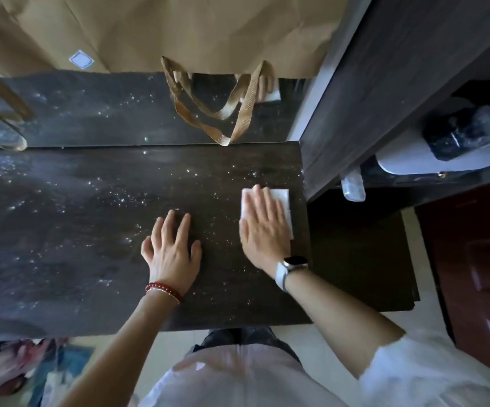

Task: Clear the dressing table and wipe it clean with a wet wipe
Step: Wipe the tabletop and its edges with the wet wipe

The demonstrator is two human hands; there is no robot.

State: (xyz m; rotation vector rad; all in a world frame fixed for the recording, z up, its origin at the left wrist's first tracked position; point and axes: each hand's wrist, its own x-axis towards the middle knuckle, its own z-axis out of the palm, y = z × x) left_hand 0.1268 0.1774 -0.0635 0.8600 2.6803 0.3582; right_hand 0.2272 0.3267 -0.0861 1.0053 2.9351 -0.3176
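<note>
The dark dressing table top (pixel 76 230) fills the middle of the view, streaked and speckled with small shining droplets. My right hand (pixel 264 227) lies flat on a white wet wipe (pixel 282 198) near the table's right edge, fingers together and pressing it down. My left hand (pixel 173 251) rests flat on the bare table beside it, fingers spread, holding nothing. A red bead bracelet is on my left wrist and a white watch on my right.
A mirror (pixel 91 113) stands along the table's back, partly covered by brown paper (pixel 179 30) with a paper bag's handles (pixel 223 113) hanging down. A dark cabinet wall (pixel 370 98) rises right of the table. Colourful items (pixel 17 371) lie on the floor at lower left.
</note>
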